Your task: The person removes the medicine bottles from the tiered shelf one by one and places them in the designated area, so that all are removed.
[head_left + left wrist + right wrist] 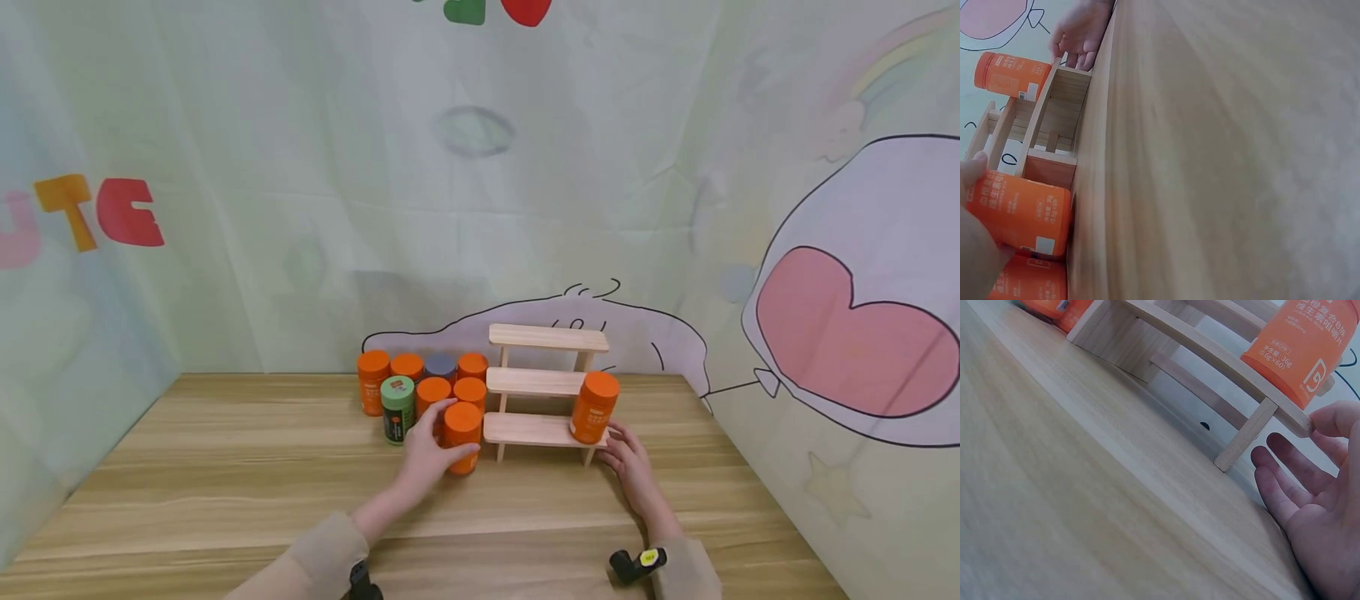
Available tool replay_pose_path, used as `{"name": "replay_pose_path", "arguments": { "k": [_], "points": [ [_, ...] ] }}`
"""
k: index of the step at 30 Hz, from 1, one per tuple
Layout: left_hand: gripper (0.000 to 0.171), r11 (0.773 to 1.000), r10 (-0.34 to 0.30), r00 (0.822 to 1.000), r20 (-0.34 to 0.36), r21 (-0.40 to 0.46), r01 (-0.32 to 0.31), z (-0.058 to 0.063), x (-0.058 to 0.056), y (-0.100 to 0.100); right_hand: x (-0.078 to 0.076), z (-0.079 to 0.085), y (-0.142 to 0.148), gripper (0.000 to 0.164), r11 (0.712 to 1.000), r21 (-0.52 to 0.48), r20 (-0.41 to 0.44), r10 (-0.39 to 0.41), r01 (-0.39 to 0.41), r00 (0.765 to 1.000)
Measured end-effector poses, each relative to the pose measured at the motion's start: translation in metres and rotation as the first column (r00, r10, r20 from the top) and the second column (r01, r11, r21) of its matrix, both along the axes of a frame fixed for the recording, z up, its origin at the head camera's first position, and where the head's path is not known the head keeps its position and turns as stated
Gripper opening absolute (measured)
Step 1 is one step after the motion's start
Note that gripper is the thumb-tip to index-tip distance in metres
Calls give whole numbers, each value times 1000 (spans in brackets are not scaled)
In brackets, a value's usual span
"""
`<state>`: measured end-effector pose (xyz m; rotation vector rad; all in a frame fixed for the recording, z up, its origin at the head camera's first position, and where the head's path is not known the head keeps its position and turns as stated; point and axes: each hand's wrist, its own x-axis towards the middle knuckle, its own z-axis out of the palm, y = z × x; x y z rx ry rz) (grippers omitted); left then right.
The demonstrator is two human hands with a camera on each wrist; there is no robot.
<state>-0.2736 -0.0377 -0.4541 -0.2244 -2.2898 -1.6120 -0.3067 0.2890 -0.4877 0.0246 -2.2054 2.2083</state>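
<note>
My left hand (pixel 427 460) grips an orange lidded bottle (pixel 462 429) between thumb and fingers, just left of a three-step wooden shelf (pixel 534 428). In the left wrist view, this bottle (pixel 1022 209) stands beside another orange one (pixel 1032 279). At the right end of the lowest step, my right hand (pixel 628 467) touches the board's end; its other fingers (pixel 1288 487) extend loosely below, holding nothing. An orange bottle (pixel 596 407) stands upright on that step's right end, close to the right hand. White printing shows on its side (pixel 1300 350).
Left of the shelf, several orange bottles (pixel 373 383) stand grouped with a green-lidded one (pixel 397 410) and a blue-lidded one (pixel 440 367). They share a wood-grain table (pixel 247 467). A printed curtain (pixel 315 208) hangs behind and along both sides.
</note>
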Motion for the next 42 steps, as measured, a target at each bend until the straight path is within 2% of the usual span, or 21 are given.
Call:
{"name": "replay_pose_path", "arguments": {
  "k": [12,20,29,37,40,42],
  "points": [
    [70,1000,23,999,23,21,-24,-2,-6,3,-3,-4,1,44,1000,-1,-32,-2,2,999],
    [69,999,36,999,-12,1,-36,-5,-6,5,-1,-2,1,44,1000,-15,-26,9,-10,1000],
    [76,997,57,998,-31,-42,-58,-4,-6,7,-1,-1,0,45,1000,-23,-21,6,-7,1000],
    [71,996,65,992,-112,-49,-71,-1,-3,8,-1,-2,-1,45,999,-33,-30,-1,0,1000],
    [66,995,75,981,-181,-52,-86,0,-4,9,0,-3,-1,44,1000,-31,-37,-4,3,999],
    [61,992,93,966,-243,-57,-110,1,-5,10,0,-3,-1,45,999,-34,-34,-9,7,999]
  ]
}}
